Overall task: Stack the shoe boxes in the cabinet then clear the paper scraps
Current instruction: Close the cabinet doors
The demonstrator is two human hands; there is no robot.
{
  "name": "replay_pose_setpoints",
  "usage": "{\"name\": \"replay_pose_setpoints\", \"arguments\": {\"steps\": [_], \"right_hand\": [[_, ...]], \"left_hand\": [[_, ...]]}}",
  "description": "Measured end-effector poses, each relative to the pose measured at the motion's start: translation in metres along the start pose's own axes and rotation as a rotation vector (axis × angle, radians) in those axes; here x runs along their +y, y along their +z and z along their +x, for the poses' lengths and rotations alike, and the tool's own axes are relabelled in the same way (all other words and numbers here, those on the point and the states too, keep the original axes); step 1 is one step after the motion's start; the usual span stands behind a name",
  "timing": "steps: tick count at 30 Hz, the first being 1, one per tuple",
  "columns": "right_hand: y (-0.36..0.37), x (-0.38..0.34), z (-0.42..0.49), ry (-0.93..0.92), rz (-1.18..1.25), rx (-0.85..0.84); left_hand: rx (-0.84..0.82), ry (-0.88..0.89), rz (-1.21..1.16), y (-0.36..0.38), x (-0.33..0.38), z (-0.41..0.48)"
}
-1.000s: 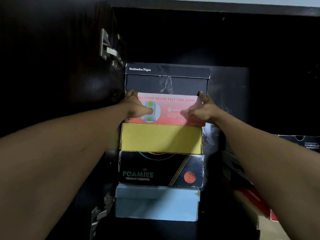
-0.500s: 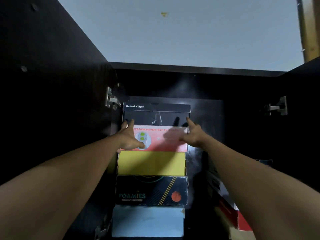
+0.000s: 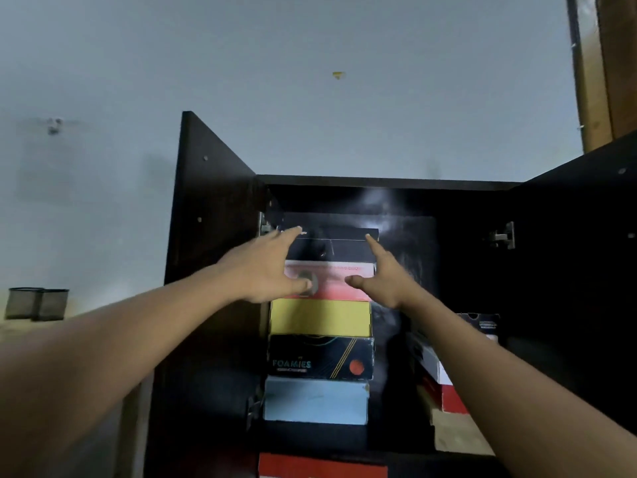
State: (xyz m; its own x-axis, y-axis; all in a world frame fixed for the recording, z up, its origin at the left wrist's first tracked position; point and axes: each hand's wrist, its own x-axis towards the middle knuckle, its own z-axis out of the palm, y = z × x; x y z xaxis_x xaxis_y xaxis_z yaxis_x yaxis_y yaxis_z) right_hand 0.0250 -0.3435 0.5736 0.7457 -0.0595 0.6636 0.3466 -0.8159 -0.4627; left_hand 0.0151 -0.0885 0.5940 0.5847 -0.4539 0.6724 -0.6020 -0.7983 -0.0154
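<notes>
I am holding my left hand [image 3: 272,270] and right hand [image 3: 384,276] open and apart, fingers straight, gripping nothing. The pink box [image 3: 331,282] is sitting between my thumbs, inside the cabinet [image 3: 379,182]. The black box [image 3: 339,250] is lying on it, just ahead of my fingertips. Both hands are equally near. The long axes are, I think, going away from me, but that depth is hidden. Blur is hiding whether my fingertips are touching. I am seeing no paper scraps.

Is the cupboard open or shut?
Open. The left door and right door stand swung outward, and the stacked shoe boxes inside are in plain view.
</notes>
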Motion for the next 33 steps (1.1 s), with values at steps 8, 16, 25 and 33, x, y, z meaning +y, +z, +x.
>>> {"name": "replay_pose_setpoints", "arguments": {"steps": [8, 16, 25, 33], "right_hand": [[0.072, -0.078, -0.1, -0.17, 0.209, -0.066], [0.151, -0.141, -0.104, -0.291, 0.408, -0.096], [0.166, -0.146, -0.098, -0.456, 0.403, 0.03], [0.121, -0.082, -0.115, -0.439, 0.357, 0.178]], "left_hand": [[0.408, -0.03, -0.16, -0.047, -0.048, -0.125], [0.3, -0.215, -0.23, -0.031, -0.101, -0.137], [0.248, -0.162, -0.408, -0.017, -0.106, -0.127], [0.288, 0.09, -0.503, 0.023, -0.059, -0.08]]}}
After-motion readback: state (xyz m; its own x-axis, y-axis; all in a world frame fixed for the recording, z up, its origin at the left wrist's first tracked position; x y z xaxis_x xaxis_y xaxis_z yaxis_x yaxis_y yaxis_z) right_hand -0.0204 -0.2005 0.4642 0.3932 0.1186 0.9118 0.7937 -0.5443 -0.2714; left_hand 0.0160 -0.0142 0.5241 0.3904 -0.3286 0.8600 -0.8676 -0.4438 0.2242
